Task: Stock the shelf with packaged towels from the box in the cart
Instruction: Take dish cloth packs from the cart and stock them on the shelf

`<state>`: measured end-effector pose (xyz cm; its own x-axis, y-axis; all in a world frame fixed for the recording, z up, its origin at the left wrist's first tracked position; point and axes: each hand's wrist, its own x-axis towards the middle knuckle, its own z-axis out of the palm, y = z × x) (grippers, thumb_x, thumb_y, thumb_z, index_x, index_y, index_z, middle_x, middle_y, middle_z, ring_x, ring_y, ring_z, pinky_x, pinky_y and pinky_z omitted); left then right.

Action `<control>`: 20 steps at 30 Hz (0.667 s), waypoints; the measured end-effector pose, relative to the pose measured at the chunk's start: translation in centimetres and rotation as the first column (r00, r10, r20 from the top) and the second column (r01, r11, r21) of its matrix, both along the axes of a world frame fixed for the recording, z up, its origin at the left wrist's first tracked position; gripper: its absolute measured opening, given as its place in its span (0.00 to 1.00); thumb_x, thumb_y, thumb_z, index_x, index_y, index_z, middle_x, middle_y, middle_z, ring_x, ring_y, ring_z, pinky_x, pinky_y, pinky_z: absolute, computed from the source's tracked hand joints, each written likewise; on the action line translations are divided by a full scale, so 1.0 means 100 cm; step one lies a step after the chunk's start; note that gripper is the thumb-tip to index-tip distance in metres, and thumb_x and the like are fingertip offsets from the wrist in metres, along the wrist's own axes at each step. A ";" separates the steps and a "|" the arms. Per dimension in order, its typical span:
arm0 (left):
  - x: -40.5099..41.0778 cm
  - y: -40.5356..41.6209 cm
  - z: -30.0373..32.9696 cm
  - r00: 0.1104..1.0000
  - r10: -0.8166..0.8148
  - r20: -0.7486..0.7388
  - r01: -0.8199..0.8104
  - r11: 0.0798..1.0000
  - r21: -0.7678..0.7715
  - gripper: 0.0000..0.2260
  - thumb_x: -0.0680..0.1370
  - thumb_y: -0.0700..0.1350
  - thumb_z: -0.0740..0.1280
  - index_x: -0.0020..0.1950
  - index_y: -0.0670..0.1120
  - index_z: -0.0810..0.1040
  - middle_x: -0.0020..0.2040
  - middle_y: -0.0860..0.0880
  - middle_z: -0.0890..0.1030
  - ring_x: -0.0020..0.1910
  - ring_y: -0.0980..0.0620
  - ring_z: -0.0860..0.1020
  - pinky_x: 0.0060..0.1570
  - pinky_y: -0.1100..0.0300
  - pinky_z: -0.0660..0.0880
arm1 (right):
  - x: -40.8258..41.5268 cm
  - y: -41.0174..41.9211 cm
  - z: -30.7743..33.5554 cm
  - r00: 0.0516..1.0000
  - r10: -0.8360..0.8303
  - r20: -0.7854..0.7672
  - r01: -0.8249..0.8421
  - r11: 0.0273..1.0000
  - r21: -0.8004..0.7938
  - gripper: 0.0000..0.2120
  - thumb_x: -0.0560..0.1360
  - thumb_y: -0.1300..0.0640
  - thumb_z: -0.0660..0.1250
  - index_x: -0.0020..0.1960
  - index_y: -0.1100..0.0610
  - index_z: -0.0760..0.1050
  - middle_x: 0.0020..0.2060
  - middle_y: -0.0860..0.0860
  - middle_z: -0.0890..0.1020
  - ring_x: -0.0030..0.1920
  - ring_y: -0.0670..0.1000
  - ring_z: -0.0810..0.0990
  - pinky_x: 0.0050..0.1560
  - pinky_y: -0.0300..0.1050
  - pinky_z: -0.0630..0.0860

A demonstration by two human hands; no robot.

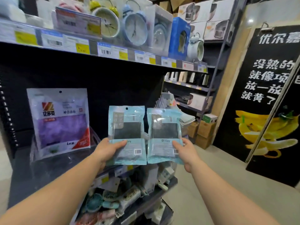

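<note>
Two light-blue towel packs with dark cloth inside are held upright side by side in front of the dark middle shelf (24, 169). My left hand (108, 149) grips the left pack (127, 135) at its lower left, thumb across the front. My right hand (186, 151) grips the right pack (164, 135) at its lower right edge. A larger white pack with purple cloth (59, 120) stands on that shelf to the left, leaning in a clear holder. The box and cart are out of view.
Alarm clocks (134, 25) and price tags line the shelf above. Small fans and packets (113, 200) fill the shelf below. Cardboard boxes (204, 132) sit on the floor at the aisle end. A black banana sign (266, 103) stands at right.
</note>
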<state>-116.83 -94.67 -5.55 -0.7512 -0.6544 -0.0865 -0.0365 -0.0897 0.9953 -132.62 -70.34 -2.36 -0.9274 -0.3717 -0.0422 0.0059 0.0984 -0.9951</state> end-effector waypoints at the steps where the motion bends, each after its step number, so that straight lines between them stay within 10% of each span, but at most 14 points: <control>1: -0.001 -0.006 0.003 1.000 0.022 -0.003 -0.022 1.000 -0.012 0.24 0.65 0.48 0.82 0.56 0.41 0.81 0.48 0.43 0.87 0.48 0.42 0.85 0.57 0.43 0.79 | -0.005 -0.008 0.002 1.000 0.002 -0.006 -0.002 1.000 0.005 0.10 0.80 0.57 0.66 0.61 0.56 0.72 0.49 0.54 0.82 0.46 0.53 0.82 0.38 0.45 0.79; 20: 0.006 -0.063 0.022 0.910 0.404 -0.091 -0.408 0.912 -0.035 0.18 0.73 0.42 0.76 0.58 0.37 0.78 0.50 0.40 0.85 0.46 0.44 0.84 0.50 0.53 0.80 | -0.105 -0.130 0.006 0.950 0.310 -0.032 -0.304 0.944 0.130 0.13 0.79 0.56 0.67 0.62 0.57 0.74 0.52 0.54 0.82 0.48 0.53 0.82 0.45 0.48 0.81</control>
<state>-116.19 -100.94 -3.37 -0.4228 -0.9062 0.0053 0.0719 -0.0278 0.9970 -143.14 -83.32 -1.79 -0.7713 -0.6336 -0.0606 -0.0941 0.2077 -0.9737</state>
